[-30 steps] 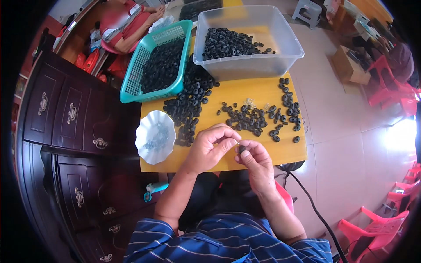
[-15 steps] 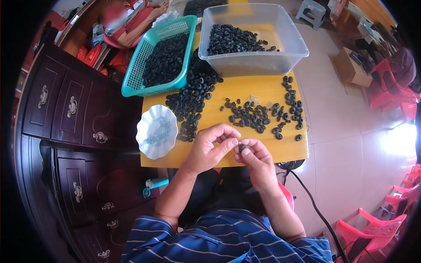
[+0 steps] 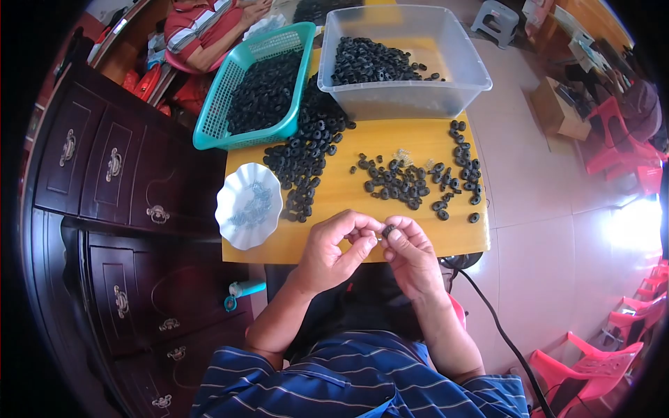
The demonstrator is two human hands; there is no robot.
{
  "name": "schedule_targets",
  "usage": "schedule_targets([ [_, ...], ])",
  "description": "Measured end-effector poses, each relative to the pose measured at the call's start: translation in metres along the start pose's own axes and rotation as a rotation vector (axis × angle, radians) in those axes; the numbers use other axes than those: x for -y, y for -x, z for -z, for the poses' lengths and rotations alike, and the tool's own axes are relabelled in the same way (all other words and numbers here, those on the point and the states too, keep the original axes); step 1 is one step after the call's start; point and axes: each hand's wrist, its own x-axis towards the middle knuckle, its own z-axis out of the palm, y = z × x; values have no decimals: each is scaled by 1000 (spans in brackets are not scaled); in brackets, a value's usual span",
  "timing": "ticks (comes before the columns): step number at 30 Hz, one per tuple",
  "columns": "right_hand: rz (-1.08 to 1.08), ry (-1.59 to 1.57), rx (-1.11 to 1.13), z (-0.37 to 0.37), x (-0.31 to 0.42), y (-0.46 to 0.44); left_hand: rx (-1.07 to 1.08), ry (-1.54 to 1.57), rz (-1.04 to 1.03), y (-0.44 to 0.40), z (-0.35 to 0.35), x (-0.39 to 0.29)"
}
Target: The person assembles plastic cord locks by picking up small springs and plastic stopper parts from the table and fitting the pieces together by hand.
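Both of my hands meet over the table's near edge. My right hand [image 3: 412, 261] is closed on a small black ring-shaped part [image 3: 389, 230], held between thumb and fingertips. Beside it, the thumb and index finger of my left hand [image 3: 329, 254] are drawn together at a tiny thin pale piece [image 3: 378, 237], too small to make out well. Ahead of them lies a loose group of black ring-shaped parts [image 3: 396, 184], with small clear-looking bits [image 3: 402, 157] behind. Left of my left hand stands a white scalloped bowl [image 3: 230, 178] holding many thin pale pieces.
A green basket [image 3: 209, 134] and a clear plastic bin [image 3: 411, 90], both holding black parts, stand at the back of the yellow table [image 3: 334, 198]. More black parts [image 3: 296, 167] spill beside the basket. A dark cabinet [image 3: 90, 202] is left; another person [image 3: 198, 31] sits beyond.
Both hands have shifted slightly toward me. The black part has turned and risen a little in my right fingertips, and the left thumb has drawn down from the index finger.
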Motion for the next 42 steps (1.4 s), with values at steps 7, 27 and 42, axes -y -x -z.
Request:
schedule_targets([
  [7,-31,-79,7,-3,2,2,-23,-54,-27,-2,-3,-2],
  [27,17,151,32,-2,-5,3,22,-143,-66,-3,3,-4],
  [42,-180,-44,112,1,-2,2,-120,-384,34,-36,23,48],
])
